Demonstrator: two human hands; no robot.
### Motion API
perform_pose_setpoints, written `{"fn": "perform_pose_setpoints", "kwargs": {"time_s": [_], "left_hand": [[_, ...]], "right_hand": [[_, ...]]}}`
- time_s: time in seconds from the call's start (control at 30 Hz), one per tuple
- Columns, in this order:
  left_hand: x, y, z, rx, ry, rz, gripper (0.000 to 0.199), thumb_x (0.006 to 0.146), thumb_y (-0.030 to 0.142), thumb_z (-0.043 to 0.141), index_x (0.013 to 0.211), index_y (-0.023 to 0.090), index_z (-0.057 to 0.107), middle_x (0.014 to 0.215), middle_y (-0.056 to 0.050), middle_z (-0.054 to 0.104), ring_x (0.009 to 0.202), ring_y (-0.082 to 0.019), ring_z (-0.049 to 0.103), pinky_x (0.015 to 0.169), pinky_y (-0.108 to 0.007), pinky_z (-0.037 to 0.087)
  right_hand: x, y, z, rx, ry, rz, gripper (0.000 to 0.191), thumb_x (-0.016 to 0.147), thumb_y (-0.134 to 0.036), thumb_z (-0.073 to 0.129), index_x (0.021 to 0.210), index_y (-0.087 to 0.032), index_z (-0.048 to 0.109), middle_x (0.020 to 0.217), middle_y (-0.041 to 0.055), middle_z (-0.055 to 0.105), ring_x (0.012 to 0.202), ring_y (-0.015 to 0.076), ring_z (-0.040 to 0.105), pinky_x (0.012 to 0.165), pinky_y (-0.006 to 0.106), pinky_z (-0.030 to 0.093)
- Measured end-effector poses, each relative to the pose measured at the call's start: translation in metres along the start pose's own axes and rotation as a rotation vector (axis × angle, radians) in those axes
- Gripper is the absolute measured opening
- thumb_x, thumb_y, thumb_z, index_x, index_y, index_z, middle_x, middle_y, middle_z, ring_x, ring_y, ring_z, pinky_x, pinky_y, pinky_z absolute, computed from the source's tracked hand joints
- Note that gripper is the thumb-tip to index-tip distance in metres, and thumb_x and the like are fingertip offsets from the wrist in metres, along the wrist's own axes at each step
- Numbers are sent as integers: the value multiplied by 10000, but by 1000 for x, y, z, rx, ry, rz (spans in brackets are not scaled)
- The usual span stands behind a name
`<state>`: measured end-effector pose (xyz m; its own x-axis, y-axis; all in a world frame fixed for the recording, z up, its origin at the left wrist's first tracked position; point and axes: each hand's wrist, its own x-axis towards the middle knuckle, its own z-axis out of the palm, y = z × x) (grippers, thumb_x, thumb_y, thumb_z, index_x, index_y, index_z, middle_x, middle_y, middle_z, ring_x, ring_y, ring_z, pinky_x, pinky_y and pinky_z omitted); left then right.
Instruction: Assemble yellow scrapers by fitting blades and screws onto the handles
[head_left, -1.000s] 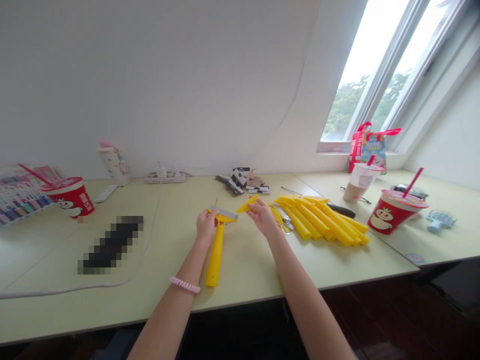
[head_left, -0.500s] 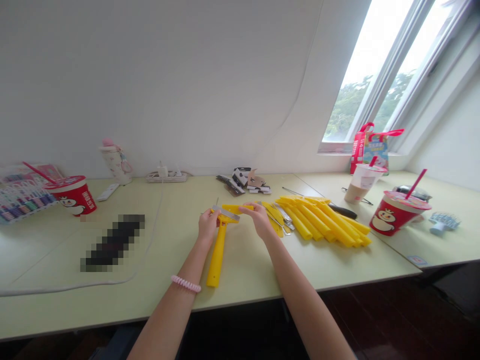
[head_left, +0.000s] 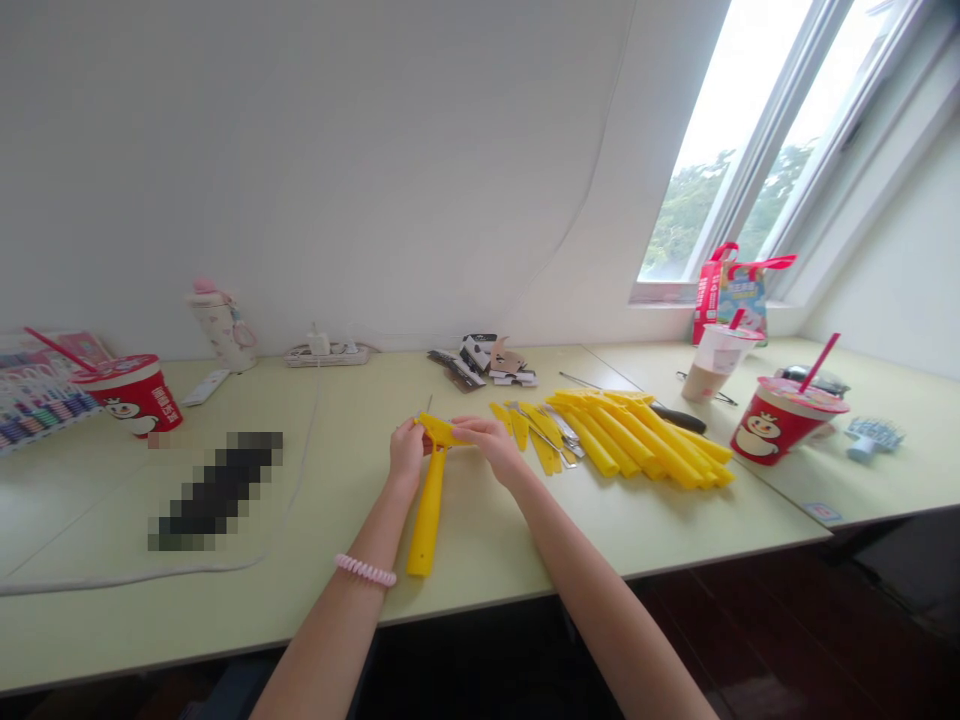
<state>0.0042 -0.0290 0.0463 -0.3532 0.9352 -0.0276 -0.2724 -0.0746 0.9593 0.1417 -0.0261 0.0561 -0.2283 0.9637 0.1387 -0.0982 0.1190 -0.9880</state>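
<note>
Two bare forearms reach out from the near edge of a long, pale green desk (head_left: pixel 487 530). At the middle of the desk, the left hand (head_left: pixel 406 452) curls its fingers around the head of a yellow plastic scraper (head_left: pixel 428 515), whose long handle points toward the person and lies close to the desk. The right hand (head_left: pixel 491 447) reaches across from the right, its fingers held together and pinching a small yellow plastic piece (head_left: pixel 442 431) against the scraper head; the hands partly hide both parts. A pink coil bracelet (head_left: pixel 365 570) circles the left wrist. Just right of the hands lie loose yellow strips and metal blades (head_left: pixel 544 437), then a large pile of yellow scraper handles (head_left: pixel 637 437), with a black-handled tool (head_left: pixel 679 418) at its far edge. Farther right stand a milk tea cup (head_left: pixel 716 362) and a red cup (head_left: pixel 787 425) printed with a snowman mascot, before a red-handled tote bag (head_left: pixel 731 300) under a bright window (head_left: pixel 720 150). At the far left are a matching red cup (head_left: pixel 131 395) with white lettering too small to read, a floral bottle (head_left: pixel 223 328), and a power strip (head_left: pixel 326 355). A pixelated dark object (head_left: pixel 216 492) lies left of the hands, and its details are hidden.
</note>
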Motion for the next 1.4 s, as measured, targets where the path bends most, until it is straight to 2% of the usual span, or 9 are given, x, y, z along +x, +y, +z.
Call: {"fn": "perform_pose_setpoints", "kwargs": {"time_s": [0.1, 0.2, 0.33, 0.47, 0.6, 0.83, 0.97, 1.2, 1.4], "left_hand": [[0, 0, 0, -3, -7, -8, 112, 578, 241, 508, 627, 144, 534, 525, -3, 589, 439, -126, 547, 472, -249, 438], [1, -1, 0, 13, -23, 5, 84, 577, 240, 498, 579, 156, 501, 498, 6, 567, 419, -120, 530, 462, -247, 430], [1, -2, 0, 35, -33, 24, 84, 580, 240, 479, 565, 159, 497, 500, 5, 563, 422, -121, 528, 458, -243, 422], [2, -2, 0, 25, -38, 26, 94, 578, 248, 483, 573, 156, 502, 502, 8, 564, 425, -118, 524, 447, -232, 407], [0, -1, 0, -14, -49, 24, 105, 577, 255, 507, 589, 151, 507, 499, 14, 562, 422, -110, 517, 443, -219, 396], [-6, 5, 4, -61, -68, 34, 183, 642, 323, 523, 594, 148, 496, 504, 2, 567, 417, -113, 517, 432, -219, 399], [-7, 8, 4, -60, -36, -36, 265, 688, 400, 503, 648, 138, 524, 530, -27, 597, 429, -131, 544, 437, -234, 419], [-3, 5, 1, 1, 20, -57, 235, 695, 260, 421, 721, 108, 598, 541, -41, 624, 454, -143, 575, 453, -236, 438], [-3, 5, 2, -33, 39, -80, 269, 712, 294, 444, 751, 91, 616, 543, -47, 632, 455, -144, 577, 449, -235, 439]], "right_hand": [[-2, -2, 0, -47, -34, -49, 173, 651, -342, 649, 729, -196, 703, 862, 33, 668, 876, 177, 583, 834, 290, 415], [0, 2, -2, -27, -64, -1, 199, 683, -359, 623, 768, -194, 695, 777, 25, 658, 809, 159, 582, 779, 280, 438], [1, 5, -5, -16, -121, 79, 251, 683, -388, 631, 794, -169, 687, 827, 45, 646, 791, 148, 571, 705, 263, 459], [0, 3, -4, -21, -158, 4, 290, 676, -410, 636, 782, -145, 683, 796, 52, 632, 722, 135, 551, 627, 257, 472], [-1, 3, -1, -12, -142, -60, 311, 666, -424, 636, 764, -134, 689, 767, 55, 632, 691, 135, 547, 606, 263, 478], [1, 6, 0, 10, -117, -63, 267, 662, -387, 638, 751, -142, 696, 735, 49, 634, 641, 125, 539, 589, 264, 475], [-1, 3, 0, -17, -100, -61, 270, 659, -387, 631, 741, -138, 695, 714, 42, 623, 623, 120, 529, 575, 263, 464], [-3, -1, 2, -31, -97, -64, 255, 665, -358, 627, 771, -139, 703, 727, 41, 628, 629, 116, 521, 557, 249, 449], [-2, 0, 5, -32, -57, -77, 284, 651, -335, 643, 845, -139, 710, 770, 59, 655, 641, 130, 547, 534, 250, 464]]}}
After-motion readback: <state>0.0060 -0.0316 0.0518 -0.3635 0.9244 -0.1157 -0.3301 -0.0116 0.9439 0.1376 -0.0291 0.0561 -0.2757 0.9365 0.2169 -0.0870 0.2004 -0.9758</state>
